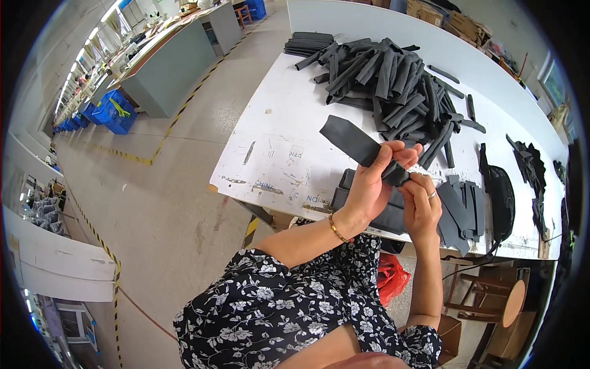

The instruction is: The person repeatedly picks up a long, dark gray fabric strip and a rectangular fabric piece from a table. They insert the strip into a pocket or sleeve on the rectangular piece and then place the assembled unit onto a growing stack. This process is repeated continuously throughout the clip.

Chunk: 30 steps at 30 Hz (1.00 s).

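Observation:
A flat dark grey fabric strip [349, 138] with a tapered end is held up over the near edge of the white table. My left hand [372, 187] grips it at its middle, thumb on top. My right hand [422, 208], with a ring on one finger, is closed on the bunched near end of the same strip. Under my hands lie flat dark pieces [388, 216], partly hidden by my left hand and wrist. Right of my right hand is a loose stack of flat grey strips [461, 209].
A big heap of rolled dark tubes [393, 80] covers the far part of the white table [264, 147], with a neat stack [307, 43] at its left. A black mesh pouch [501, 200] lies at the right. Below are a wooden stool [511, 303] and a red plastic bag [391, 280].

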### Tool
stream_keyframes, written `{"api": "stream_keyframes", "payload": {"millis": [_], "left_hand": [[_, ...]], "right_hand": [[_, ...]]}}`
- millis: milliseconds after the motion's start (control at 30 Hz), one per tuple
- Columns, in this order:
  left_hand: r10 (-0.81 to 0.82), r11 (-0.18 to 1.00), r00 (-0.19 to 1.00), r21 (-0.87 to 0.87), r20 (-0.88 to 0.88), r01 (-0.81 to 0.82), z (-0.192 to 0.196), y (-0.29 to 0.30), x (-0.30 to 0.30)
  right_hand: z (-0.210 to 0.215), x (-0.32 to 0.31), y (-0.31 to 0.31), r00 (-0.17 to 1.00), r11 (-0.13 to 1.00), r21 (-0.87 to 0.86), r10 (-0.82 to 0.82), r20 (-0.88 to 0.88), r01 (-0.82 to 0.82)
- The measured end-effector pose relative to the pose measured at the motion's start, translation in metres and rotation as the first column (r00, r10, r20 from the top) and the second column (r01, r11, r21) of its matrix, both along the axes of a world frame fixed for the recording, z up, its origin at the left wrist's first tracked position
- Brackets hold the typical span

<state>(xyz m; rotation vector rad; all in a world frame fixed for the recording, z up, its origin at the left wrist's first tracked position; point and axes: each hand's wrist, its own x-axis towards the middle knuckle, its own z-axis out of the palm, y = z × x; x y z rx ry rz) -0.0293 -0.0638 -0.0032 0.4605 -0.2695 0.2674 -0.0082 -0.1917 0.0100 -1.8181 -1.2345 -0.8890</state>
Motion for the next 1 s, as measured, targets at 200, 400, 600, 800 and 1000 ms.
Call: {"api": "stream_keyframes", "payload": {"millis": [200, 400, 600, 800, 1000], "left_hand": [[-0.049, 0.998, 0.998, 0.028, -0.028, 0.05, -0.007, -0.003, -0.004], [0.008, 0.996, 0.996, 0.085, -0.086, -0.001, -0.002, 0.005, -0.004], [0.339, 0.918, 0.923, 0.28, -0.183, -0.282, -0.008, 0.078, -0.005], [0.406, 0.86, 0.912, 0.359, -0.051, -0.363, -0.006, 0.094, -0.019], [0.399, 0.85, 0.917, 0.365, 0.023, -0.379, -0.008, 0.093, -0.023]], "right_hand": [[-0.001, 0.0, 0.0, 1.0, 1.0, 0.0, 0.012, -0.01, -0.012], [-0.003, 0.002, 0.0, 1.0, 0.999, -0.032, 0.009, -0.018, -0.009], [-0.003, -0.002, -0.015, 0.998, 0.994, -0.101, -0.04, 0.039, 0.043], [-0.003, -0.008, -0.018, 0.991, 0.99, -0.127, -0.04, 0.129, 0.056], [-0.003, -0.01, -0.02, 0.987, 0.991, -0.114, -0.047, 0.155, 0.065]]}}
